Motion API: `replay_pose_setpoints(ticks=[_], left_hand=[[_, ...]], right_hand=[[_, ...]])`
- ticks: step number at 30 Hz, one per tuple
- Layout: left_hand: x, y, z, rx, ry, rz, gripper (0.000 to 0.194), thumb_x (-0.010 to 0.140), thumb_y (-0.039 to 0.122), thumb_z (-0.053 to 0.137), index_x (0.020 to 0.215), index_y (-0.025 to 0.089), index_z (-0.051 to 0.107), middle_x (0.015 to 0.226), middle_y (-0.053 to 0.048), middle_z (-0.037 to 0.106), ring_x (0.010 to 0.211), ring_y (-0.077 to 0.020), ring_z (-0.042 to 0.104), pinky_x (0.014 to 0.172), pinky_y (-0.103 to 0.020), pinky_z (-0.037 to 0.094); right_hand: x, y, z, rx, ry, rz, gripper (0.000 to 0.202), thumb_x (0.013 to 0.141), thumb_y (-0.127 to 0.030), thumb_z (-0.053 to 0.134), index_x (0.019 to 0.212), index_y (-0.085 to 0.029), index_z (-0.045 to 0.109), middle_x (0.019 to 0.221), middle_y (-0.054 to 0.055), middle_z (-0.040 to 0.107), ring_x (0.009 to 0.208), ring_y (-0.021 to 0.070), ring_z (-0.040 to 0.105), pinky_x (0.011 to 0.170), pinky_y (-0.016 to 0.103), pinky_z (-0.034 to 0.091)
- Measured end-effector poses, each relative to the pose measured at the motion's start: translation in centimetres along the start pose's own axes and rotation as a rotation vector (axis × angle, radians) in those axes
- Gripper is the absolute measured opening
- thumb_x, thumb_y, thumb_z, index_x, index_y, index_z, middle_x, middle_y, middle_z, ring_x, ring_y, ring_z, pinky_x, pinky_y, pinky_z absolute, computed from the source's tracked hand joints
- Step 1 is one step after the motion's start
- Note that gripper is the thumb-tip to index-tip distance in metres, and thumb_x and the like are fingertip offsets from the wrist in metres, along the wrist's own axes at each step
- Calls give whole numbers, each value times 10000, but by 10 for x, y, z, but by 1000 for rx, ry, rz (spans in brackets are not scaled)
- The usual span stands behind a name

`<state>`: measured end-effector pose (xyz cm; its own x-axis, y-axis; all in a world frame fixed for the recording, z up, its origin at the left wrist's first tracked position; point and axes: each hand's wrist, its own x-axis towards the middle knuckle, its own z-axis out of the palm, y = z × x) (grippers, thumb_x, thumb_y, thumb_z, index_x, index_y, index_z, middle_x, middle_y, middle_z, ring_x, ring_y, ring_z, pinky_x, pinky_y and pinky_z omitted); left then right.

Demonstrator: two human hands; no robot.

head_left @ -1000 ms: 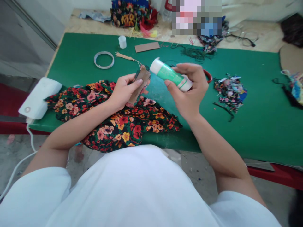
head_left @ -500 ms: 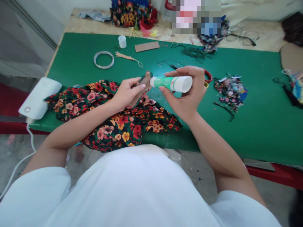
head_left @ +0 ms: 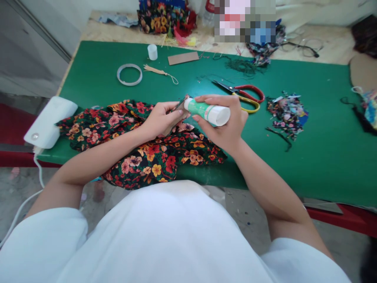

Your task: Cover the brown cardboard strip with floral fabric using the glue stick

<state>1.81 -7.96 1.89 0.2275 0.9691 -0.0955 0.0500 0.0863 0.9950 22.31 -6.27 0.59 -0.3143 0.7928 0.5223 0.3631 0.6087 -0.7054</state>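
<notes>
My right hand (head_left: 225,122) is closed around a white and green glue stick (head_left: 203,110), held nearly level with its uncapped end pointing left. That end meets a small brown cardboard piece (head_left: 182,107) with dark fabric at its edge, pinched between the thumb and fingers of my left hand (head_left: 161,120). Much of the cardboard is hidden by my hands. Under my left hand and forearm lies a crumpled floral cloth (head_left: 156,157), dark with red, pink and yellow flowers. Scissors (head_left: 244,96) with one red and one yellow handle rest just beyond my right hand.
On the green mat (head_left: 324,157) are a white cap (head_left: 152,52), a tape ring (head_left: 129,74), a beige tassel (head_left: 156,70), a cardboard strip (head_left: 183,58), dark green thread (head_left: 243,67) and a fabric scrap pile (head_left: 287,114). A white corded device (head_left: 50,122) sits at the left edge.
My right hand and the glue stick have moved down and slightly left along the cardboard, uncovering the scissors. The cardboard in my left hand has tilted and shows less of its face.
</notes>
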Motion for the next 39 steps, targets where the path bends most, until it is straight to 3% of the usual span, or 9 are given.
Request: replay_pose_setpoints(ticks=[4,12,17,22,26,30,39], left_hand=[[0,3,1,41,12,-3,153,854,292,679,803,148,699,595,31,654,454,-70,545,426,-176,402],[-2,5,6,88,7,-25,199,893,263,656,731,148,652,546,31,646,415,-56,512,413,-165,369],[-1,4,5,32,1,-44,233,881,348,733,787,149,657,578,26,641,469,-71,571,450,-167,427],[0,-3,0,-18,-22,-15,287,856,427,756,876,151,682,658,5,692,554,-111,641,499,-203,491],[1,-6,0,-8,-27,13,285,851,433,753,891,157,694,674,8,698,565,-115,641,525,-218,501],[2,-5,0,21,-24,45,311,838,460,769,871,158,705,689,5,699,582,-110,641,553,-221,516],[1,-1,-4,82,45,62,297,841,466,759,838,171,726,639,10,696,490,-111,601,453,-211,467]], right_hand=[[0,0,1,2,32,-52,393,853,-603,784,1112,-361,613,1190,61,800,1152,316,770,1070,553,609],[-1,4,3,-17,34,-99,376,886,-574,756,1153,-371,586,1205,50,802,1166,302,772,1065,545,609],[-1,4,4,-17,121,-159,324,931,-557,695,1166,-374,569,1168,57,808,1120,287,784,1013,516,627],[0,5,2,-22,203,-72,405,927,-697,614,1180,-382,590,1120,88,802,1112,312,777,1032,542,612],[0,3,1,-3,158,22,478,876,-783,621,1118,-371,605,1127,99,800,1133,330,767,1067,566,602],[0,0,1,-18,96,54,453,864,-750,666,1090,-362,604,1138,98,796,1161,333,757,1095,570,598],[0,-3,-1,-5,99,111,429,852,-712,696,1063,-346,617,1139,105,781,1144,340,751,1036,558,617]])
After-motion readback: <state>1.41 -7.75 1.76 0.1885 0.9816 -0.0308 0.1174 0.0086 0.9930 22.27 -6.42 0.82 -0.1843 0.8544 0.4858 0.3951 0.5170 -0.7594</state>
